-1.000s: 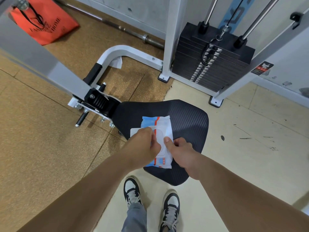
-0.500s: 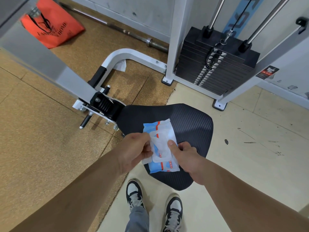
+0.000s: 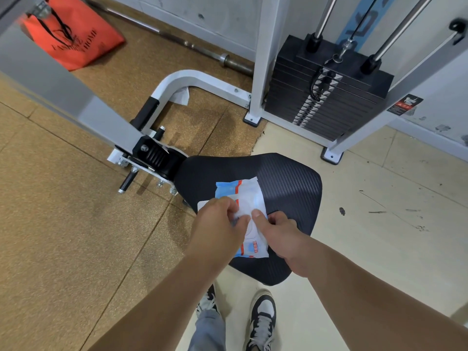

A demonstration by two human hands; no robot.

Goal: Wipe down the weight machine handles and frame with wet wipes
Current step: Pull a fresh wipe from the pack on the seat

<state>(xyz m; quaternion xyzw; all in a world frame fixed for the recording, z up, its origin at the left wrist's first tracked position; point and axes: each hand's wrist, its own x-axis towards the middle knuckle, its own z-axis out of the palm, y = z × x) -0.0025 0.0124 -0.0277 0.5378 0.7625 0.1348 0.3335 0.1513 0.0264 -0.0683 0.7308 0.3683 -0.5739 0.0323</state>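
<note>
A blue, white and red wet wipe pack lies on the black seat pad of the weight machine. My left hand pinches something white at the pack's opening, either the flap or a wipe; I cannot tell which. Beside it, my right hand presses down on the pack's near part, thumb on top. The machine's white frame curves away behind the seat toward the black weight stack. A grey frame beam crosses the upper left.
An orange bag lies on the cork floor at top left, with a barbell along the wall. A crumpled white wipe sits under the curved frame tube. My shoes stand just below the seat.
My left hand has moved back to the pack's opening and pinches there beside my right thumb. The white flap it held out to the left half a second ago is mostly covered now.
</note>
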